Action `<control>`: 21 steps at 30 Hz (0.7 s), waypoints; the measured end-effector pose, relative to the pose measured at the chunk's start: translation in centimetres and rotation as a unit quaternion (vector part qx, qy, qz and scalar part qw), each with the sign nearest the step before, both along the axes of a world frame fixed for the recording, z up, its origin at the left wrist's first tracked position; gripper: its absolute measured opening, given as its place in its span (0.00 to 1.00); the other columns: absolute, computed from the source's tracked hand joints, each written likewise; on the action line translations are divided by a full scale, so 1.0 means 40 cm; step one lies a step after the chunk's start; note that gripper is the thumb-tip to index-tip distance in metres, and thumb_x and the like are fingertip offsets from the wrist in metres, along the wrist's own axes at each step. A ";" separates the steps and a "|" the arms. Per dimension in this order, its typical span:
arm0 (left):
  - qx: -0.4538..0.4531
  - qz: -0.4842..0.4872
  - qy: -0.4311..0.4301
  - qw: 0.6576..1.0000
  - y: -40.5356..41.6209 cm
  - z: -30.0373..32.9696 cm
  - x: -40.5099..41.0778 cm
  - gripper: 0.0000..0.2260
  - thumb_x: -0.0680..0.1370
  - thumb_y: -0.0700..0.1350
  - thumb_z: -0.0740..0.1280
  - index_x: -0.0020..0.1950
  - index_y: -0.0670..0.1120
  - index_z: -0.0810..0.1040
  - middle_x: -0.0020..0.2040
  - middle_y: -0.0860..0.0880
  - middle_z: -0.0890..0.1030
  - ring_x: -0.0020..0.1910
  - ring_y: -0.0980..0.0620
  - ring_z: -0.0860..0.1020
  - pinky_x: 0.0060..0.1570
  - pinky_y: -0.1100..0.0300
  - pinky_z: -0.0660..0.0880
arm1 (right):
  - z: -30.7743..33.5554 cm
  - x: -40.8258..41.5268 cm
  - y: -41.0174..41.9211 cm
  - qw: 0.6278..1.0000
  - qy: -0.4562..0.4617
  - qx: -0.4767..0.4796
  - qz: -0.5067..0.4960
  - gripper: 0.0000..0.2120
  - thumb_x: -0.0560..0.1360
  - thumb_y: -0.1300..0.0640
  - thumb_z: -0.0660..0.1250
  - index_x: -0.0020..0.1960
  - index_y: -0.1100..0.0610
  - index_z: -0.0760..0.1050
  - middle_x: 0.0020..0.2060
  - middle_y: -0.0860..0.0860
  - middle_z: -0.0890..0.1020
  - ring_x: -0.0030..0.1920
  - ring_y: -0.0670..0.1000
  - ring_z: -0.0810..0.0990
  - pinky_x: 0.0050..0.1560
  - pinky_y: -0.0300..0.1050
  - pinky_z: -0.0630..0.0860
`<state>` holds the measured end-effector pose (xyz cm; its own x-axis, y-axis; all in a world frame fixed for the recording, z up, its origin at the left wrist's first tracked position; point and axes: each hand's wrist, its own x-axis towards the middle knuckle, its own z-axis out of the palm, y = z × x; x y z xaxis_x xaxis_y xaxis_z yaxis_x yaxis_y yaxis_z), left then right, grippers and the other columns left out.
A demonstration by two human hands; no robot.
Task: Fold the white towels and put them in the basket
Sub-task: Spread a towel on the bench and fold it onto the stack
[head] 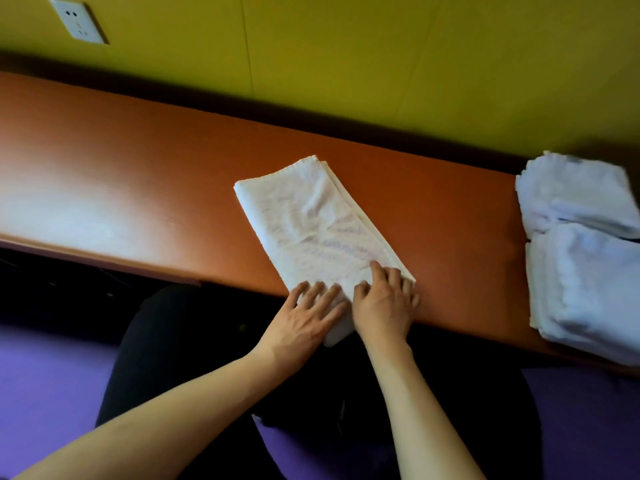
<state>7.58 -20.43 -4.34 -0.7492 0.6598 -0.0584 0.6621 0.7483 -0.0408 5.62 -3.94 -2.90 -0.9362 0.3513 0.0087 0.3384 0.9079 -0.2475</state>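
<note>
Orange wooden desk (104, 161), yellow wall (346, 46), purple floor (45, 375).

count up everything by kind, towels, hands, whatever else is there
white towel being folded: 1
folded white towels stacked at the right: at least 2, blurred
hands, left and right: 2
wall socket: 1
Total: 6

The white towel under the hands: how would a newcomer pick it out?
On the long orange-brown wooden table, find the long, narrow folded white towel lying diagonally at its middle. Its near end overhangs the table edge under the left hand and right hand, unlike the white towel stacks at the right.
</note>
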 end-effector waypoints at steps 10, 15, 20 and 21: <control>-0.017 0.007 -0.029 0.999 -0.024 0.007 0.004 0.29 0.75 0.49 0.57 0.77 0.47 0.66 0.74 0.44 0.72 0.71 0.37 0.73 0.71 0.36 0.66 | 0.034 0.023 0.076 0.991 -0.080 0.021 0.101 0.25 0.76 0.50 0.60 0.74 0.47 0.68 0.65 0.53 0.74 0.64 0.58 0.71 0.62 0.55 0.64; 0.093 0.028 -0.036 0.995 -0.070 0.052 0.035 0.22 0.73 0.53 0.61 0.67 0.53 0.77 0.68 0.48 0.78 0.69 0.41 0.75 0.69 0.45 0.68 | 0.061 0.106 0.097 0.991 -0.080 0.030 0.100 0.29 0.77 0.29 0.49 0.64 0.44 0.76 0.58 0.50 0.80 0.59 0.56 0.76 0.59 0.55 0.65; 0.321 0.088 -0.140 0.932 -0.108 0.112 0.078 0.13 0.79 0.47 0.65 0.64 0.54 0.77 0.59 0.59 0.80 0.60 0.57 0.76 0.62 0.59 0.70 | 0.098 0.166 0.118 0.964 -0.051 -0.077 0.251 0.33 0.68 0.19 0.52 0.59 0.39 0.77 0.56 0.36 0.75 0.61 0.43 0.71 0.63 0.45 0.61; 0.360 0.121 -0.166 0.910 -0.114 0.126 0.084 0.12 0.79 0.46 0.65 0.62 0.54 0.78 0.58 0.61 0.80 0.58 0.58 0.77 0.60 0.59 0.72 | 0.111 0.174 0.122 0.951 -0.064 -0.111 0.283 0.32 0.66 0.20 0.58 0.60 0.38 0.75 0.57 0.33 0.73 0.62 0.40 0.69 0.65 0.41 0.60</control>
<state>10.95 -24.98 0.68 -0.8974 0.4350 0.0743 0.3613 0.6277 0.6895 12.59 0.96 1.54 -0.9644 -0.2286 -0.1330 -0.1484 0.8840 -0.4433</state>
